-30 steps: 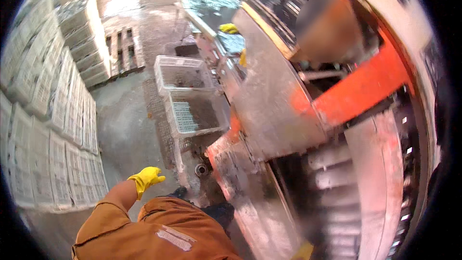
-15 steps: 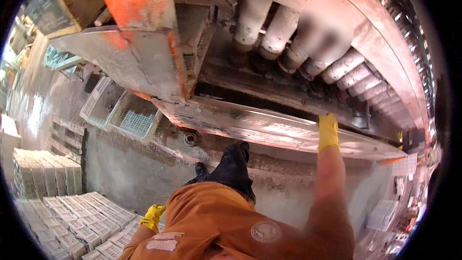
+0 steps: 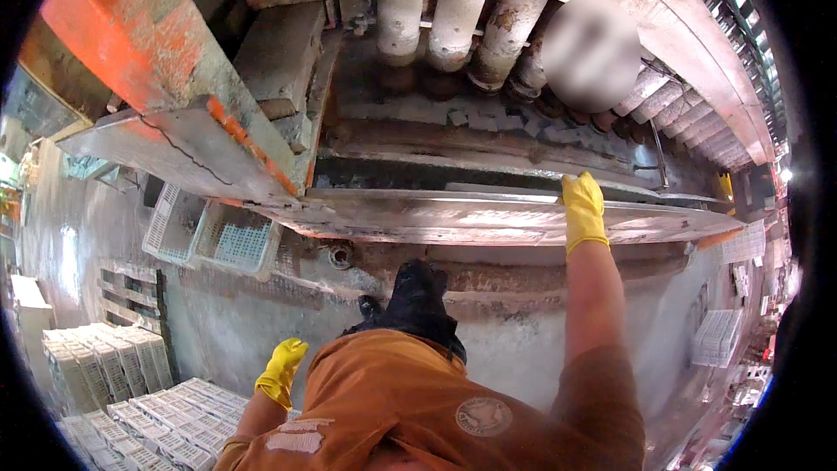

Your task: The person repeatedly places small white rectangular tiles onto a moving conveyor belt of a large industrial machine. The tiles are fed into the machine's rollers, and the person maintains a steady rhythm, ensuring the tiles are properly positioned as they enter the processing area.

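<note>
My right hand (image 3: 583,208), in a yellow rubber glove, reaches forward with its fingers hooked over the top edge of a long metal side panel (image 3: 418,220). The panel fronts a big machine with a row of thick, dirty cylinders (image 3: 459,17). Under the cylinders lie many small pale square pieces (image 3: 506,120), in a dark wet trough behind the panel. My left hand (image 3: 282,370), gloved the same, hangs by my left hip with its fingers curled in. Nothing shows in it, and it is apart from the stacked crates (image 3: 174,419) below.
An orange-painted steel post (image 3: 148,35) rises at the left of the machine. Two plastic baskets (image 3: 235,235) stand beside its base. A wooden pallet (image 3: 131,296) lies at far left, near more stacked crates (image 3: 109,358). White crates (image 3: 717,337) stand at the right.
My view has shifted, and more of the trough with its square pieces shows. The right hand stays on the panel's edge. My left hand sits slightly higher in view.
</note>
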The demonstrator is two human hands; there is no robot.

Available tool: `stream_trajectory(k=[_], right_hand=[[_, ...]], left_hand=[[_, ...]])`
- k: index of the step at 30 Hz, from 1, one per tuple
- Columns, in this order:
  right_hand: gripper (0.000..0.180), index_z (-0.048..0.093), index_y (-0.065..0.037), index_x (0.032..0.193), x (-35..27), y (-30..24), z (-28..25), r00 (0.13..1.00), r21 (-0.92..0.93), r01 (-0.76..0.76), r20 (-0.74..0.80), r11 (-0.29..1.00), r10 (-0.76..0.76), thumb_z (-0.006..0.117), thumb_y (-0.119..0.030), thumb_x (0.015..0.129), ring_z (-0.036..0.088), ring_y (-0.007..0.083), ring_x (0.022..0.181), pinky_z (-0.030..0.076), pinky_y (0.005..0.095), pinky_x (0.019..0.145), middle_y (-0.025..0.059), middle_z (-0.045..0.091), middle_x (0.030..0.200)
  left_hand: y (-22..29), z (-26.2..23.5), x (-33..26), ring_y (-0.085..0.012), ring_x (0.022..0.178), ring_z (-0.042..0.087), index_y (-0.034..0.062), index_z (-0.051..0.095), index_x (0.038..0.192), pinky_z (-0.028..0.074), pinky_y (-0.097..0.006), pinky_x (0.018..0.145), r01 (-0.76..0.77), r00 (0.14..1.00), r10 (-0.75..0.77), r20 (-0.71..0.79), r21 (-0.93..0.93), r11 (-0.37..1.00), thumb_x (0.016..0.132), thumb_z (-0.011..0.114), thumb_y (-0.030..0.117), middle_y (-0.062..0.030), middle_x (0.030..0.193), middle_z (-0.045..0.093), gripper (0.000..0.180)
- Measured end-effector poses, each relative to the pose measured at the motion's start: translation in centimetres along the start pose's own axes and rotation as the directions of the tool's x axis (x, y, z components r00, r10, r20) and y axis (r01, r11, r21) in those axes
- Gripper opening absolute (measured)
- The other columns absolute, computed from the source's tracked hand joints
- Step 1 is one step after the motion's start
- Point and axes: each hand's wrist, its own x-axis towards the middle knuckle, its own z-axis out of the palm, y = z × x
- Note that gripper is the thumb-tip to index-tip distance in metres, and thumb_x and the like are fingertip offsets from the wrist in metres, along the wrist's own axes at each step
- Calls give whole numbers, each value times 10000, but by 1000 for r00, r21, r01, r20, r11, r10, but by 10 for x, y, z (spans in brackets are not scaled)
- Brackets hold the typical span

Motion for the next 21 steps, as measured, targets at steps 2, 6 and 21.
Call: stream_trajectory(k=[2,6,21], right_hand=[[571,669,2,1230,-5,-7,-6,1000,-8,20,0,1000,-20,610,-471,916,652,409,1187,503,502,990,251,700,1225],[534,694,21,1149,-2,8,1,999,-5,26,34,1000,-26,609,-452,916,666,421,1142,513,506,952,262,709,1168],[553,668,-95,1272,-1,7,25,985,82,-17,-168,996,31,568,-518,929,697,365,1086,453,568,852,155,755,1131]], left_hand=[[-3,4,11,-377,1184,651,16,702,1211,503,-434,983,-31,995,18,96,133,991,904,664,453,-240,1226,696,536],[-60,32,31,-423,1180,622,20,716,1159,490,-480,979,-21,977,-2,215,106,994,902,607,509,-239,1199,696,563],[67,36,-20,-370,1303,588,-7,624,1358,459,-430,1093,45,993,-19,-116,231,972,901,698,487,-227,1369,638,677]])
